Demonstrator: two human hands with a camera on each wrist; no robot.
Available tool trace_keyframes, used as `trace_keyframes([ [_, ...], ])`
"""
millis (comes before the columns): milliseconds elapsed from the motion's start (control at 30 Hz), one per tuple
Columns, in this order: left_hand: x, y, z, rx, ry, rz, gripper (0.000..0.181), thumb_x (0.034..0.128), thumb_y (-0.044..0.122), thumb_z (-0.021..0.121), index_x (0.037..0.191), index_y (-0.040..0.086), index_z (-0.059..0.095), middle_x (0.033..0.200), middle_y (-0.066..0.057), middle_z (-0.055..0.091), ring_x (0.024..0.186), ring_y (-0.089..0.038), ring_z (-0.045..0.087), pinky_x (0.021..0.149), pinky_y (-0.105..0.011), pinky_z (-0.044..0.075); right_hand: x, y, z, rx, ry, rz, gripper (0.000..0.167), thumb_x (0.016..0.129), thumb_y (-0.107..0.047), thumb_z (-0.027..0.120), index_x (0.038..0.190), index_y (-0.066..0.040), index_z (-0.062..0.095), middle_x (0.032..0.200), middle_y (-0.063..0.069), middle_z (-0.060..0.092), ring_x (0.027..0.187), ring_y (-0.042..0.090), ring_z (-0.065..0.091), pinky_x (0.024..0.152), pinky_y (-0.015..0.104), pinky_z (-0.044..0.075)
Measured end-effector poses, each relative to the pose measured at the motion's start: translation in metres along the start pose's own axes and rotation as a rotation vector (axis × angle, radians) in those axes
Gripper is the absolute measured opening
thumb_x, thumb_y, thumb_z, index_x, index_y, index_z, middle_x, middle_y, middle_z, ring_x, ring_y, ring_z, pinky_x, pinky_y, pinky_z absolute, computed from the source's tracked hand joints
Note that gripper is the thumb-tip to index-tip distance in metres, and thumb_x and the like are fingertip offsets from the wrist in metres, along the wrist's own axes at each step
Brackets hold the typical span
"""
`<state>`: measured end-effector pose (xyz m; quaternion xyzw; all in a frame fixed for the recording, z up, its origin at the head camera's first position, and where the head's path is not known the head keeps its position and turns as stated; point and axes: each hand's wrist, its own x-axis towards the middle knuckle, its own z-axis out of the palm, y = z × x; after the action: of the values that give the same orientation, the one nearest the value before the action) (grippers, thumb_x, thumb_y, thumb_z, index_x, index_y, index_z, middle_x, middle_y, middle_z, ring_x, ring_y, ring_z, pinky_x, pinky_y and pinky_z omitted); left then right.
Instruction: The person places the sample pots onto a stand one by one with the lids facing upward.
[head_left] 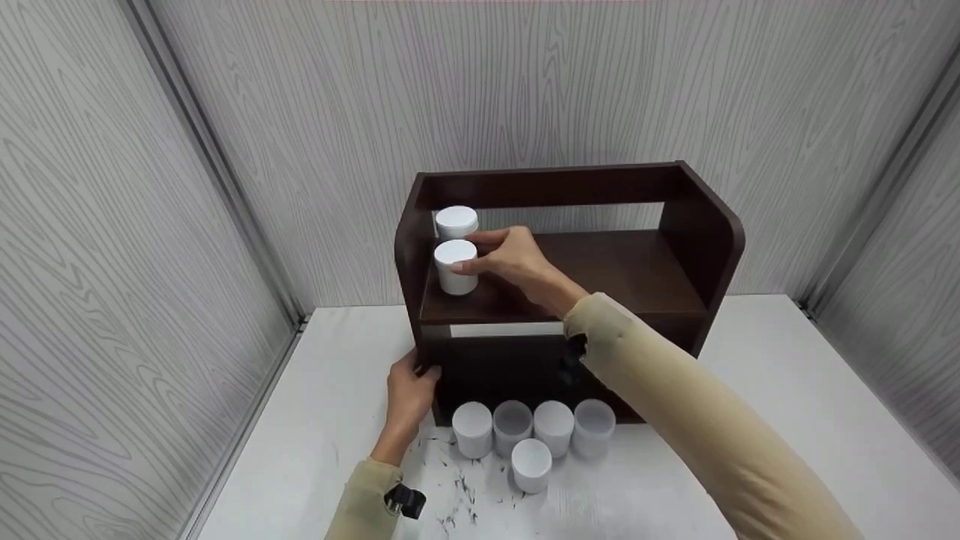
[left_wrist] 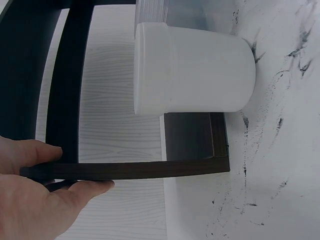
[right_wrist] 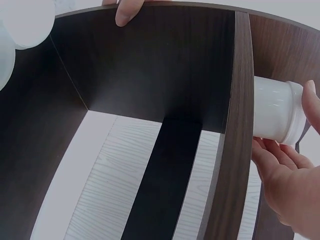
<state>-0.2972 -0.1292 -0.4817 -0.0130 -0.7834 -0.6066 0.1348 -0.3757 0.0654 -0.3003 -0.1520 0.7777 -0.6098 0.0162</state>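
Observation:
A dark brown two-tier shelf (head_left: 615, 270) stands on the white table. On its upper board, at the left end, my right hand (head_left: 517, 259) pinches a white lidded jar (head_left: 457, 270) between thumb and fingers. The jar (right_wrist: 274, 109) stands upright, its base hidden by the board's edge in the right wrist view. Directly behind it is a second white jar (head_left: 456, 220), partly covered. Lower down, my left hand (head_left: 409, 390) grips the front edge of the shelf's left side panel (left_wrist: 130, 170), thumb and fingers on opposite faces.
Before the shelf's lower opening, a row holds white jars (head_left: 473, 430) and translucent jars (head_left: 594, 427). One more white jar (head_left: 532, 466) stands in front of that row. Dark marks (head_left: 465, 487) streak the white table (head_left: 300, 450). Wood-grain panels (head_left: 300, 112) enclose the back and sides.

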Motion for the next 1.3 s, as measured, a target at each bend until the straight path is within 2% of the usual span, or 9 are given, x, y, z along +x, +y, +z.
trace_keyframes([
  [133, 0.0, 0.0, 0.001, 0.012, 0.001, -0.005, 0.051, 0.1011, 0.001, 0.056, 0.148, -0.015, 0.047, 0.143, -0.033, 0.056, 0.132, -0.045, 0.057, 0.107, -0.051, 0.05, -0.004, -0.002, -0.007, -0.022, -0.001, 0.0, 0.06, 0.073, -0.018, 0.099, 0.127, -0.008, 0.077, 0.126, 0.004, 0.075, 0.131, 0.015, 0.057, 0.11, 0.033, 0.045],
  [367, 0.0, 0.001, -0.001, 0.031, 0.01, -0.026, 0.05, 0.1009, 0.002, 0.057, 0.148, -0.013, 0.05, 0.143, -0.031, 0.058, 0.133, -0.044, 0.056, 0.109, -0.052, 0.048, -0.017, -0.011, -0.021, 0.009, -0.031, -0.018, 0.067, 0.077, -0.015, 0.097, 0.134, 0.003, 0.069, 0.124, 0.013, 0.075, 0.121, 0.02, 0.069, 0.1, 0.031, 0.054],
  [567, 0.0, 0.003, -0.002, 0.02, 0.01, -0.023, 0.049, 0.1009, 0.002, 0.057, 0.148, -0.012, 0.051, 0.143, -0.031, 0.058, 0.133, -0.044, 0.057, 0.109, -0.051, 0.048, -0.037, -0.019, -0.03, 0.008, -0.053, -0.05, 0.067, 0.079, -0.01, 0.094, 0.138, 0.005, 0.065, 0.132, 0.019, 0.07, 0.127, 0.027, 0.066, 0.099, 0.03, 0.055],
  [900, 0.002, 0.0, -0.004, 0.029, 0.001, -0.014, 0.051, 0.1009, 0.001, 0.056, 0.149, -0.015, 0.046, 0.145, -0.034, 0.055, 0.135, -0.046, 0.054, 0.11, -0.054, 0.047, -0.078, -0.024, -0.048, -0.067, -0.041, -0.112, 0.061, 0.079, -0.011, 0.094, 0.134, 0.003, 0.07, 0.128, 0.016, 0.073, 0.121, 0.025, 0.069, 0.099, 0.033, 0.055],
  [1100, 0.002, 0.0, -0.004, 0.037, 0.01, -0.026, 0.051, 0.1, 0.002, 0.057, 0.148, -0.014, 0.048, 0.142, -0.033, 0.057, 0.134, -0.045, 0.055, 0.109, -0.052, 0.048, -0.11, -0.019, -0.063, -0.002, 0.014, -0.148, 0.059, 0.078, -0.006, 0.094, 0.131, 0.005, 0.071, 0.124, 0.018, 0.074, 0.117, 0.029, 0.071, 0.093, 0.033, 0.058],
  [1300, 0.002, 0.0, -0.003, 0.037, 0.013, -0.026, 0.05, 0.1, 0.001, 0.057, 0.147, -0.015, 0.049, 0.142, -0.034, 0.057, 0.133, -0.045, 0.056, 0.108, -0.052, 0.048, -0.147, -0.01, -0.077, 0.01, 0.07, -0.203, 0.046, 0.077, -0.001, 0.093, 0.119, 0.004, 0.077, 0.115, 0.018, 0.077, 0.111, 0.038, 0.073, 0.088, 0.035, 0.06],
])
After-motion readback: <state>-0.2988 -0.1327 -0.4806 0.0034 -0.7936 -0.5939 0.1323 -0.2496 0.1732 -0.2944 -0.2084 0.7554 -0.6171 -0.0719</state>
